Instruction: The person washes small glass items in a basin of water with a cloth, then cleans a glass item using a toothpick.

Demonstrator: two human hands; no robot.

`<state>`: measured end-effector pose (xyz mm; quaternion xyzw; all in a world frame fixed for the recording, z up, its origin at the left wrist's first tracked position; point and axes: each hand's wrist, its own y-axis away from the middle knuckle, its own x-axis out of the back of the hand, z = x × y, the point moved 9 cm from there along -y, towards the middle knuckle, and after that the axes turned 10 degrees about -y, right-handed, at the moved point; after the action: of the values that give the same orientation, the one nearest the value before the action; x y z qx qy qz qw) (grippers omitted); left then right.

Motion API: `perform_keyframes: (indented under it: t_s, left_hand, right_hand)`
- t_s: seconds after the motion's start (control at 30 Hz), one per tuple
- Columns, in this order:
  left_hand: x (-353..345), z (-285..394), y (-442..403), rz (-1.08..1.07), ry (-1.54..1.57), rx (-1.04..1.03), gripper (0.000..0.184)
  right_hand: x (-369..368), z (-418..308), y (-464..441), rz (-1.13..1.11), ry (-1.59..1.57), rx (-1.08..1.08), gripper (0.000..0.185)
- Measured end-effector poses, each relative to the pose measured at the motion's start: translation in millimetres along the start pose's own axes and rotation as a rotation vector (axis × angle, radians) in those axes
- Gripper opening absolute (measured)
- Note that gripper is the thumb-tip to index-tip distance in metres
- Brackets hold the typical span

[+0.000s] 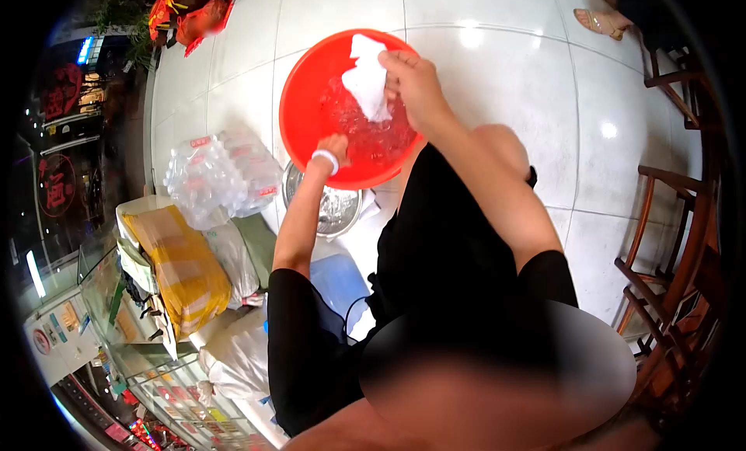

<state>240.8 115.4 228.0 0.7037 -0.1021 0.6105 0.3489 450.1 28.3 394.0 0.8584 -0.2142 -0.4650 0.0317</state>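
Note:
A red plastic basin (299,128) with water in it sits on the tiled floor in front of me. Pinched in my right hand (416,86) is a wet white cloth (367,86), which hangs down over the water. My left hand (334,146) is low inside the near left part of the basin, a white band around its wrist. Its fingers look curled, and whatever they may hold is hidden. Close by the near rim stands a round metal basin (330,218), partly covered by the red one and my left forearm.
Shrink-wrapped plastic bottles (221,175) stand at the left, near a taped yellow parcel (175,257) and a glass display case (175,389). Wooden chairs (660,257) line the right side. Red packages (198,20) lie at upper left. Another person's sandalled foot (602,22) shows at upper right.

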Motion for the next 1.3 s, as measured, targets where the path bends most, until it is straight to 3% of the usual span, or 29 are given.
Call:
perform_keyframes:
  t_s: [0.03, 0.07, 0.1, 0.17, 0.23, 0.27, 0.3, 0.33, 0.4, 0.43, 0.47, 0.53, 0.57, 0.63, 0.67, 0.7, 0.77, 0.8, 0.9, 0.93, 0.97, 1.03, 1.1, 1.17, 1.3]
  left_hand:
    - [-15, -2, -1, 0.008, 0.074, -0.072, 0.042]
    - [11, -1, 1, 0.183, 0.310, -0.075, 0.040]
    - [25, -6, -6, 0.181, 0.500, -0.073, 0.038]
    - [104, 20, 5, 0.230, 0.526, -0.097, 0.037]
    - [135, 30, 13, 0.167, 1.045, -0.187, 0.036]
    - [166, 52, 31, 0.069, 1.127, -0.109, 0.035]
    - [152, 46, 19, 0.073, 1.123, -0.111, 0.035]
    - [104, 28, -1, -0.045, 1.087, 0.015, 0.034]
    - [25, 22, -16, -0.256, 0.304, -0.037, 0.031]
    - [-7, 34, -15, -0.319, -0.425, -0.194, 0.030]
    - [-13, 35, -18, -0.295, -0.420, -0.198, 0.030]
    - [24, 25, -14, 0.141, 0.541, -0.144, 0.027]
    - [58, 38, -1, 0.117, 0.575, -0.143, 0.027]
    - [85, 42, 14, -0.069, 1.072, -0.060, 0.028]
    - [107, 50, 23, -0.178, 1.255, -0.106, 0.027]
    - [103, 49, 21, -0.302, 1.646, -0.164, 0.024]
    - [49, 23, -10, -0.023, 0.773, -0.086, 0.022]
    - [30, 13, -9, -0.006, 0.777, -0.083, 0.022]
    - [33, -15, -15, 0.404, 0.850, 0.016, 0.022]
    - [63, 14, 4, 0.081, 1.351, 0.091, 0.021]
    - [87, 33, 15, 0.056, 1.766, 0.036, 0.023]
    - [116, 47, 31, 0.001, 2.225, -0.079, 0.031]
    - [126, 56, 39, -0.114, 2.265, -0.140, 0.049]
    - [140, 69, 55, -0.139, 2.271, -0.078, 0.053]
    - [141, 86, 69, -0.321, 2.468, -0.180, 0.056]
  right_hand:
    - [5, -1, -2, 0.045, 0.041, -0.005, 0.016]
    - [5, 0, -1, 0.059, 0.026, -0.007, 0.016]
    - [1, 2, -3, 0.020, -0.032, -0.010, 0.016]
    - [-4, -4, -8, -0.037, 0.003, 0.035, 0.016]
    - [-8, -8, -4, -0.051, -0.022, 0.018, 0.015]
    - [-7, -7, -6, -0.055, -0.045, 0.007, 0.015]
    - [-5, -5, -6, -0.052, -0.068, -0.007, 0.015]
    - [-4, -5, -7, -0.053, -0.072, -0.006, 0.015]
    - [-2, -9, -10, -0.048, -0.069, 0.038, 0.015]
    - [-4, -9, -4, -0.054, -0.058, 0.039, 0.015]
    - [-1, -8, 1, -0.015, -0.054, 0.013, 0.015]
    - [3, -8, -2, 0.024, -0.068, 0.017, 0.014]
    - [6, -5, 2, 0.037, -0.074, 0.001, 0.014]
    - [-1, -11, 0, -0.039, -0.063, 0.043, 0.014]
    - [-2, -9, -1, -0.045, -0.102, 0.037, 0.014]
    - [-4, -10, -4, -0.057, -0.104, 0.037, 0.014]
    - [-4, -8, -3, -0.046, -0.114, 0.033, 0.014]
    - [-2, -5, -5, -0.023, -0.084, 0.027, 0.013]
    - [5, -1, -3, 0.012, -0.116, -0.007, 0.013]
    - [10, -2, -6, 0.044, -0.092, 0.056, 0.017]
    - [9, 2, -3, 0.022, -0.085, 0.031, 0.017]
    - [9, -9, -7, 0.008, -0.054, 0.072, 0.017]
    - [8, -3, -13, -0.021, -0.094, 0.063, 0.016]
    - [10, 4, -11, -0.009, -0.114, 0.003, 0.014]
    - [3, -5, -3, -0.006, -0.057, 0.037, 0.014]
